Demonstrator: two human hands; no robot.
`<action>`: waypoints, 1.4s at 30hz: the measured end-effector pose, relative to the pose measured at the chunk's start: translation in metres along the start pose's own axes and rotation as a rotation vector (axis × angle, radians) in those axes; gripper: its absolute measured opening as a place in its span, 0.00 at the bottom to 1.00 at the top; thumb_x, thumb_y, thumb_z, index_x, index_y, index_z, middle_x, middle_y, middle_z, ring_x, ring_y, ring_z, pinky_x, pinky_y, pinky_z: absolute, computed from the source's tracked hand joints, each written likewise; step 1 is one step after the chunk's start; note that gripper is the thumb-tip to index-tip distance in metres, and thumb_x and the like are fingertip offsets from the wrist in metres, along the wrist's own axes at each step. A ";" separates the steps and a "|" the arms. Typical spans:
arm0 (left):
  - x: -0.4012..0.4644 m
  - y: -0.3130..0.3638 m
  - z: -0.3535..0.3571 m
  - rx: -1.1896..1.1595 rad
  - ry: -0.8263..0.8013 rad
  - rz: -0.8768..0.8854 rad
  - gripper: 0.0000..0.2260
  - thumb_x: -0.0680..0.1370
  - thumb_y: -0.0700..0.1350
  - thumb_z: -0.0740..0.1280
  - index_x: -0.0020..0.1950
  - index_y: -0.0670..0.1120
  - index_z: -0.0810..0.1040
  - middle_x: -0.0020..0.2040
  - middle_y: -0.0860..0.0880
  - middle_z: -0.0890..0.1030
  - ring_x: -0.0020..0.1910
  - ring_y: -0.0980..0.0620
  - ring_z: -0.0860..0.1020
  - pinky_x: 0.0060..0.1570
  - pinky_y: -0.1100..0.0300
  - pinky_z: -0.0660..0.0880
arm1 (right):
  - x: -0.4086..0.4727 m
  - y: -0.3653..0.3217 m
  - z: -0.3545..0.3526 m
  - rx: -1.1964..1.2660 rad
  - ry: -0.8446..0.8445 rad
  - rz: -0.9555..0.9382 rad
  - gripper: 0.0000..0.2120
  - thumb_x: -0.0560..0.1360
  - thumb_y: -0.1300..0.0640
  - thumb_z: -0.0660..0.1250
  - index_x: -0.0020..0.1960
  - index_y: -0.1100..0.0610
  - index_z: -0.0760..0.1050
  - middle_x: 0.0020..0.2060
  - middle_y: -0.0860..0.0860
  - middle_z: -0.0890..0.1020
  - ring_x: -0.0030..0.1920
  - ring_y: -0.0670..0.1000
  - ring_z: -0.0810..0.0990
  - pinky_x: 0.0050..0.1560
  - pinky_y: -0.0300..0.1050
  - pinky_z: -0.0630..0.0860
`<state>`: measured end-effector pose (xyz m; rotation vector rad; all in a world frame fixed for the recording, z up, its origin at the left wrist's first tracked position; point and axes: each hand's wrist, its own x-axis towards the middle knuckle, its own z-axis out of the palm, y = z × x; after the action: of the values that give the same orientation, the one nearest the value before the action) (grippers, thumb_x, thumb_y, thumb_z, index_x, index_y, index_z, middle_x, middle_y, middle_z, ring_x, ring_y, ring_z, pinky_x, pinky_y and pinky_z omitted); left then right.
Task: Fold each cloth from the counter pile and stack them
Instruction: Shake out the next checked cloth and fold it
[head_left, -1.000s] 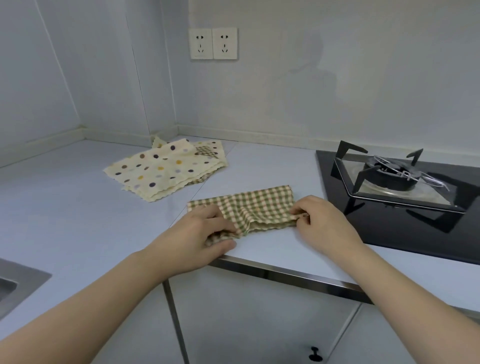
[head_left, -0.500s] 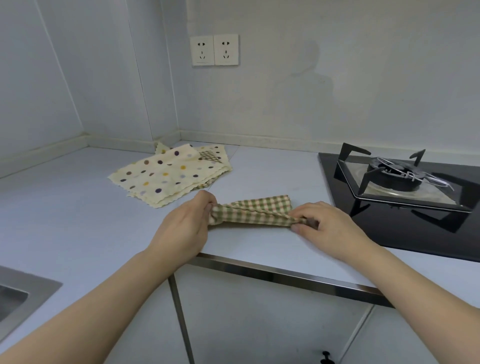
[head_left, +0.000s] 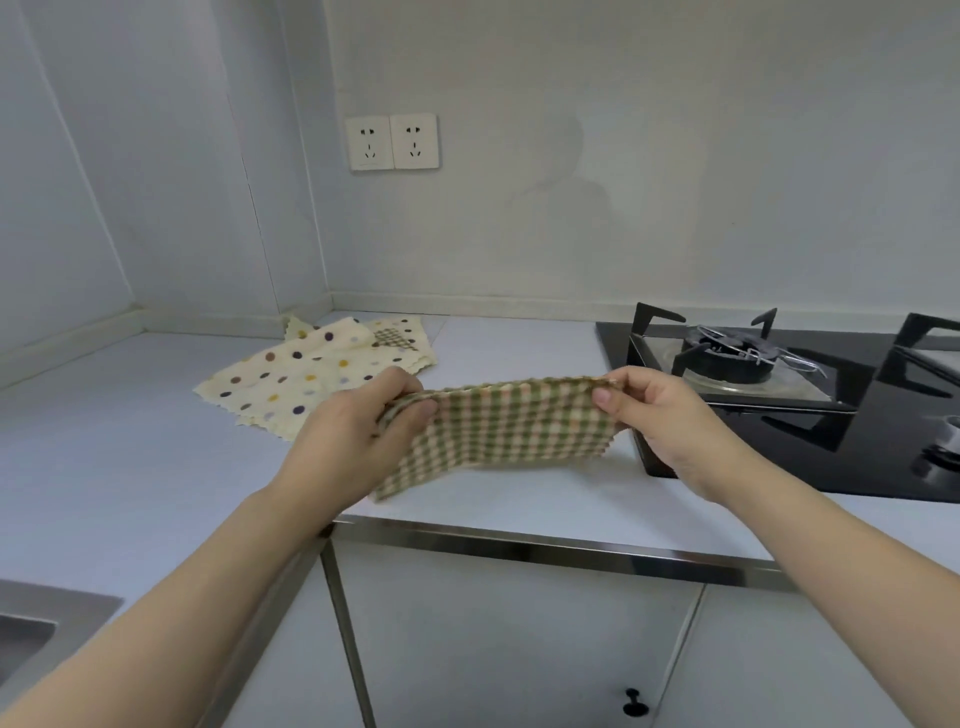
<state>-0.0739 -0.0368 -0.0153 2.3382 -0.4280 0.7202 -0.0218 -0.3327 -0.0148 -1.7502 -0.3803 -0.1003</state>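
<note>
A green-and-cream checked cloth (head_left: 504, 431) hangs folded above the counter's front, held up by its top edge. My left hand (head_left: 358, 436) grips its left corner, and my right hand (head_left: 654, 415) pinches its right corner between thumb and fingers. Behind, towards the corner of the counter, lies the pile: a cream polka-dot cloth (head_left: 291, 379) on top, with another checked cloth (head_left: 395, 338) peeking out beneath it.
A black gas hob (head_left: 779, 395) with burner grates sits on the right, close to my right hand. A steel sink (head_left: 47, 623) shows at the lower left. The pale counter (head_left: 104, 467) ends in a metal front edge (head_left: 545, 545) above cabinet doors.
Both hands have lifted the checked cloth off the counter and pulled it taut; it now hangs as a wider folded panel instead of lying bunched on the surface.
</note>
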 end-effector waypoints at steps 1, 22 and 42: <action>0.002 0.004 -0.002 -0.040 0.010 -0.009 0.04 0.79 0.52 0.64 0.46 0.54 0.75 0.32 0.49 0.78 0.31 0.49 0.75 0.34 0.49 0.73 | -0.001 -0.004 -0.002 0.000 0.007 -0.003 0.05 0.77 0.61 0.66 0.43 0.58 0.78 0.37 0.49 0.80 0.38 0.45 0.77 0.44 0.37 0.73; 0.010 -0.025 0.026 -0.250 0.056 -0.544 0.14 0.80 0.37 0.62 0.59 0.51 0.81 0.59 0.55 0.78 0.61 0.54 0.75 0.61 0.61 0.71 | 0.086 0.010 0.025 -0.751 0.068 0.113 0.15 0.78 0.48 0.63 0.54 0.60 0.76 0.49 0.54 0.80 0.48 0.55 0.78 0.47 0.49 0.73; -0.001 -0.032 0.019 0.340 -0.476 -0.116 0.19 0.81 0.49 0.50 0.64 0.49 0.76 0.65 0.48 0.74 0.65 0.44 0.69 0.62 0.45 0.68 | 0.050 0.045 0.066 -1.184 -0.349 -0.075 0.31 0.81 0.41 0.47 0.79 0.52 0.43 0.78 0.51 0.43 0.77 0.51 0.41 0.76 0.51 0.38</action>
<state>-0.0522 -0.0262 -0.0436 2.8342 -0.3900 0.1802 0.0300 -0.2671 -0.0579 -2.9386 -0.7269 -0.0746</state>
